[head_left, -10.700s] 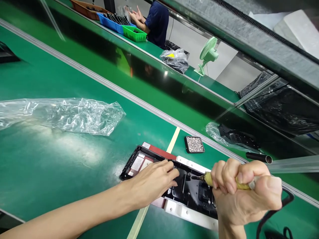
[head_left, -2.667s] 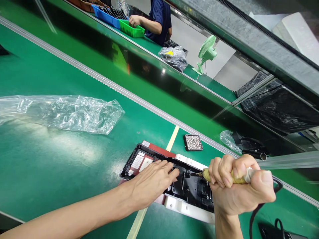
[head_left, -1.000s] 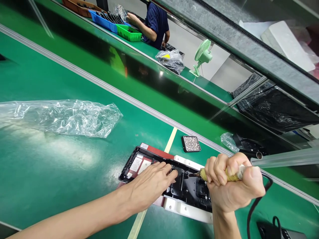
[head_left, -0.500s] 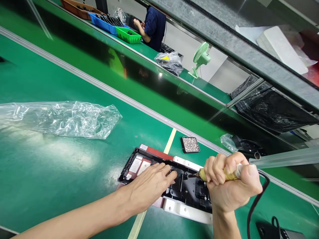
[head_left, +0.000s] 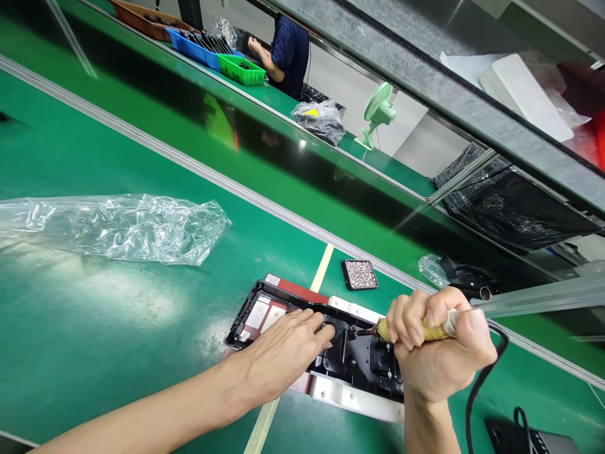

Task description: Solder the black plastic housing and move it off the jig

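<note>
A long black plastic housing (head_left: 334,356) with ribs and posts inside lies on a red and white fixture (head_left: 362,398). Across its middle rests my left hand (head_left: 295,340), back upward, with bent fingers closed on the housing; the thumb is hidden. My right hand (head_left: 437,340) is wrapped in a fist round the yellow handle of a corded soldering iron (head_left: 387,329). The iron lies nearly level, and its tip points left into the housing, at or close to a post. Beyond the housing, a small black box (head_left: 360,275) holds many tiny metal pieces.
A crumpled clear plastic bag (head_left: 142,227) lies on the green table at left. Behind the metal rail (head_left: 227,183) stand blue (head_left: 189,47) and green (head_left: 241,70) bins, a fan (head_left: 378,110) and a co-worker (head_left: 290,57). A black device (head_left: 524,435) sits at lower right.
The view has shifted very slightly. Both hands, the housing and the iron stay in practically the same places. In the background, the co-worker's hands have moved a little.
</note>
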The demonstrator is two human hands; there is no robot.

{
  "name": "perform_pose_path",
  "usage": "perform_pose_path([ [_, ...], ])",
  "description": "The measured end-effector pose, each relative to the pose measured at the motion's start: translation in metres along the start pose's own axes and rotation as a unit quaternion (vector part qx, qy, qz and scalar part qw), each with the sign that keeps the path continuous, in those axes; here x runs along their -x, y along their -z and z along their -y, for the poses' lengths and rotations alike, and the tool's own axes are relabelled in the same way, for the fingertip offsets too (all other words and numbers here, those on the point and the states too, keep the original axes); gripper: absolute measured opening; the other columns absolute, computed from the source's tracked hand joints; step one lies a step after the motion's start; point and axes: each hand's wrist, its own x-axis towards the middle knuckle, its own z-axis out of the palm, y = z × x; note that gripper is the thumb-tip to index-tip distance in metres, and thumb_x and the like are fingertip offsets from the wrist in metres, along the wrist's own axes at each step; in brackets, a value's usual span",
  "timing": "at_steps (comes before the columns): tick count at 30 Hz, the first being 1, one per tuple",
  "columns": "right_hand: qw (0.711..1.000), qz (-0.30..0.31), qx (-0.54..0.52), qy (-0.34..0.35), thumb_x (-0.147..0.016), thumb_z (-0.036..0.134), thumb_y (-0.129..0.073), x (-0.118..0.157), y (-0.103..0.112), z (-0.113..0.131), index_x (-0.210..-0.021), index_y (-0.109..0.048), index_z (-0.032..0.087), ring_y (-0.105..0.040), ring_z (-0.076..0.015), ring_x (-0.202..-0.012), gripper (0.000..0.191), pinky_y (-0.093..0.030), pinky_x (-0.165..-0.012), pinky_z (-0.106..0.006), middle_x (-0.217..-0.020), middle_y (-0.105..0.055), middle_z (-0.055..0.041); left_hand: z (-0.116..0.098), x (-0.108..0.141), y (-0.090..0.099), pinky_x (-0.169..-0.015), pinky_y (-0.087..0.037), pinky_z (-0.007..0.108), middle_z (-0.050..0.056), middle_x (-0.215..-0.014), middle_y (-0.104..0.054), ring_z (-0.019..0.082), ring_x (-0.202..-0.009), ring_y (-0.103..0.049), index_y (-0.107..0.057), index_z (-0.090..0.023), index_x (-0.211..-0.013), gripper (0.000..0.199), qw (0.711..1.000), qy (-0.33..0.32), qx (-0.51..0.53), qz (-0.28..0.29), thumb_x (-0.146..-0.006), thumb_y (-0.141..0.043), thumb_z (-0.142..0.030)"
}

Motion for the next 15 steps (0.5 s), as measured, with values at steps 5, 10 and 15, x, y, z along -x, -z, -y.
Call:
perform_pose_path([
  [5, 1.000, 0.020, -0.001, 0.000, -0.093, 0.037, -0.047, 0.000, 0.004, 0.003, -0.064, -0.049, 0.020, -0.035, -0.0102, -0.036, 0.033, -0.039, -0.036, -0.022, -0.044, -0.041, 0.0054, 0.000, 0.001, 0.001, -0.071, -0.046, 0.042, 0.003, -0.092, -0.059, 0.024, -0.083, -0.057, -0.057, -0.020, -0.106, 0.019, 1.000, 0.002, -0.002, 0.006, -0.105, -0.038, -0.017],
  [10, 0.998, 0.055, -0.011, -0.006, -0.093, 0.039, -0.046, -0.001, 0.007, 0.005, -0.065, -0.052, 0.020, -0.036, -0.0106, -0.037, 0.034, -0.039, -0.037, -0.023, -0.045, -0.043, 0.0048, 0.001, 0.001, -0.003, -0.072, -0.044, 0.041, 0.003, -0.094, -0.059, 0.024, -0.083, -0.056, -0.056, -0.020, -0.109, 0.017, 1.000, -0.004, 0.001, -0.006, -0.104, -0.040, -0.016],
  [15, 0.993, 0.116, -0.029, -0.023, -0.092, 0.045, -0.050, -0.002, 0.012, 0.006, -0.066, -0.052, 0.020, -0.039, -0.0104, -0.037, 0.036, -0.041, -0.040, -0.024, -0.046, -0.046, 0.0048, 0.003, 0.001, -0.004, -0.071, -0.043, 0.040, 0.003, -0.092, -0.059, 0.023, -0.081, -0.056, -0.056, -0.020, -0.107, 0.016, 1.000, -0.004, 0.009, -0.009, -0.105, -0.041, -0.017],
])
